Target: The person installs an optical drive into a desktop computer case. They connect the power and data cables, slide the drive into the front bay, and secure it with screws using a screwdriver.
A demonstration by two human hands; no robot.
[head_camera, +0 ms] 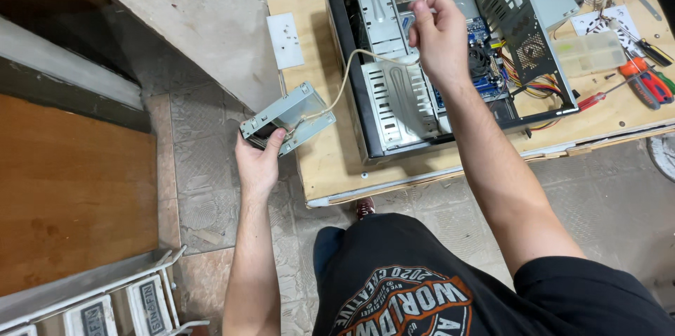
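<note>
Drive cage held clear of the open computer case, its cable lifted in the other hand.

The left hand (259, 162) grips the grey metal drive cage (288, 119) past the left edge of the wooden surface (330, 160); the right hand (439, 35) pinches the beige cable (344, 76) above the open computer case (436, 55). To do this well, I judge, keep the cable slack and guide it past the sheet-metal edges without tugging the connector. A white rectangular plate (285, 41) lies on the surface's left edge; a clear plastic box (594, 53) and red-handled screwdrivers (643, 83) sit to the right of the case.
</note>
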